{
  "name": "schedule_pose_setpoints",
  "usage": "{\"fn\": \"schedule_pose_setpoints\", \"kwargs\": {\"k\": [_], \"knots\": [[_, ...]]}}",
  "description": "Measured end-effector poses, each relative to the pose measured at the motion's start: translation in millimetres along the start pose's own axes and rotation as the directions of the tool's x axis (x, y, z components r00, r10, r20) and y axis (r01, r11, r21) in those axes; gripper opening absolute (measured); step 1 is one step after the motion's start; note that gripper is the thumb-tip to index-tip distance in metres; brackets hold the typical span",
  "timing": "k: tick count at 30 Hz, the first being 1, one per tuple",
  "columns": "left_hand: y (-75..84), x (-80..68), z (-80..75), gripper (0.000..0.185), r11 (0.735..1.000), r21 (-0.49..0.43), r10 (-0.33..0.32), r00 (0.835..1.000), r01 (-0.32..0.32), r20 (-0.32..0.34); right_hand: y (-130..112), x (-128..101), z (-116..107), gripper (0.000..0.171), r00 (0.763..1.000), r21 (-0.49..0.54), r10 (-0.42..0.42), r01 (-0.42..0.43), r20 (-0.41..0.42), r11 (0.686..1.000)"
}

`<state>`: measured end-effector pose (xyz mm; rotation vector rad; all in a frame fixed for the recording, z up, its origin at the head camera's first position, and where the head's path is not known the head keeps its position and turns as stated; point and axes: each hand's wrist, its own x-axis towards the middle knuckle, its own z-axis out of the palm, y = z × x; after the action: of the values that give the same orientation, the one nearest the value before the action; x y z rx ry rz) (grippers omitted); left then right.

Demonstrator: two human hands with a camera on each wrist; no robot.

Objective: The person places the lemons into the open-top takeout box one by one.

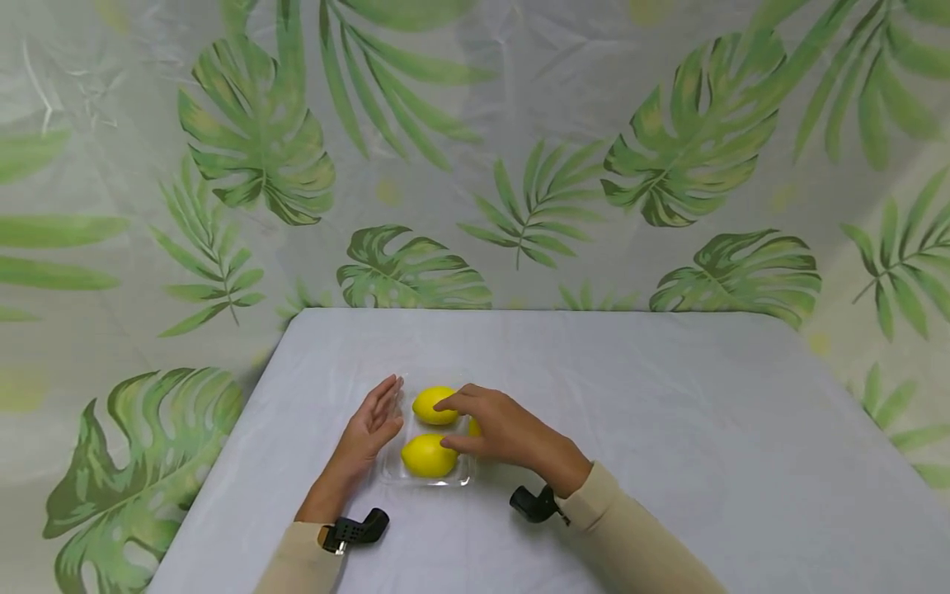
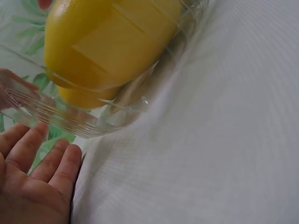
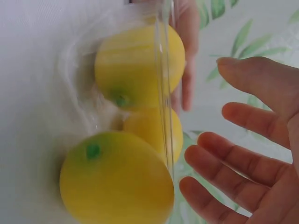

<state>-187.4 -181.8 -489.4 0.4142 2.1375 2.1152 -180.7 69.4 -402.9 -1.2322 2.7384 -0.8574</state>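
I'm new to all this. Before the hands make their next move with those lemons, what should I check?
1. Clear container resting on the white table: ok.
2. Near lemon and far lemon inside it: ok, both are.
3. Third lemon inside too: not ok; it appears to lie outside, at the container's right side.
4. Right hand free to grasp: ok; fingers apart, holding nothing.
5. Left hand steadying the container: cannot tell; it is open at the left side, but contact is unclear.
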Motion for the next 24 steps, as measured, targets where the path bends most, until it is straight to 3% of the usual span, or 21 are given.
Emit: {"fn": "schedule_pose_setpoints", "kwargs": {"k": [8,15,24], "knots": [[-0.9,0.9,-0.5,0.065,1.000,-0.005,0.008,1.000,-0.008,-0.004,12.2,-8.6,-9.0,0.043,0.999,0.030,0.005,-0.004,-0.035,1.000],[1.1,7.8,-0.6,0.064,0.998,0.015,0.055,0.998,-0.055,0.004,23.6,-16.7,-18.0,0.045,0.997,0.056,0.026,-0.022,-0.072,0.998],[-1.6,1.9,-2.0,0.064,0.998,-0.008,0.055,0.998,-0.055,0.002,28.8,-25.1,-14.4,0.053,0.997,0.065,0.078,-0.077,-0.018,0.995]]}}
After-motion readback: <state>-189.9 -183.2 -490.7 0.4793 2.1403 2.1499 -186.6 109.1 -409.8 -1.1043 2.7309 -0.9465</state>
